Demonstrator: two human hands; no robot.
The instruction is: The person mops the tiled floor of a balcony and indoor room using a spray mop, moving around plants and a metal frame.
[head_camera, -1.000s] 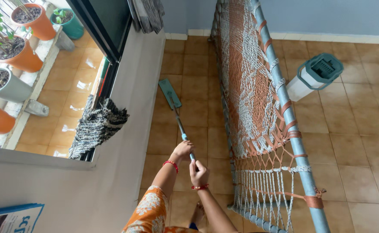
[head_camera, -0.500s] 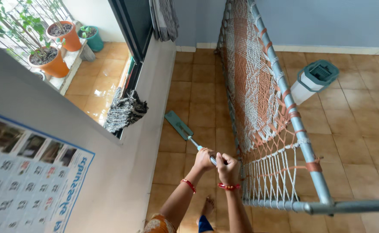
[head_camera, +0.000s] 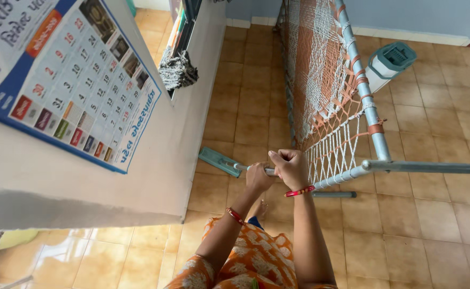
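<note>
Mid mopping stroke: left hand and right hand both wrapped tight round mop handle, flat mop head on tiled floor beside wall, near upended woven cot. Next likely push forward, head kept flat.

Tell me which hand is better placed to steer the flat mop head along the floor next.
Probably the left hand: it grips the mop handle lower, nearer the mop head. The right hand holds the upper end.

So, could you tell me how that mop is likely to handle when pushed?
The mop probably glides easily: its flat head lies on smooth tiles. The thin pole looks stiff and light. Both hands, left and right, grip it.
</note>
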